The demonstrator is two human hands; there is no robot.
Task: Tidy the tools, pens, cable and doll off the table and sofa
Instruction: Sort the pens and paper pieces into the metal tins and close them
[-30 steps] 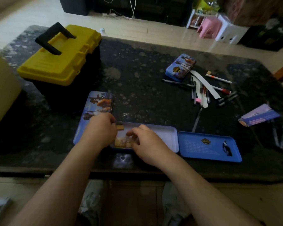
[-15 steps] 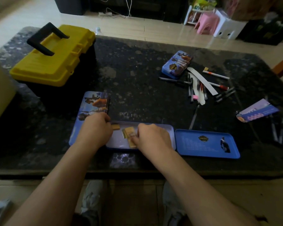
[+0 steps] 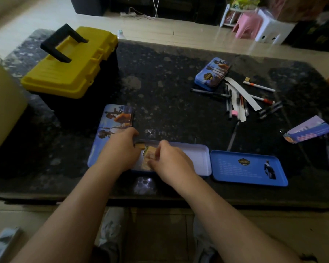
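Where it all lies: a dark speckled desk (image 3: 160,82) fills the middle of the frame.
Toolbox: yellow lid (image 3: 70,67) down, black handle raised, upper left of the frame, well apart from both hands.
Open tin (image 3: 194,158): low in the middle, near the desk's front edge, with a picture lid (image 3: 118,114) at its left end and a blue lid (image 3: 249,173) at its right.
Left hand (image 3: 120,150): fingers curled down at the tin's left end; whether they grip anything I cannot tell.
Right hand (image 3: 171,162): over the tin, thumb and fingers pinching the tan blocks.
Closed tin (image 3: 213,74): upper right, just beside the pens.
Pens (image 3: 209,92): a loose scatter in the upper right, well apart from the right hand, none touched.
Tan blocks (image 3: 150,151): inside the tin's left half, between the two hands.
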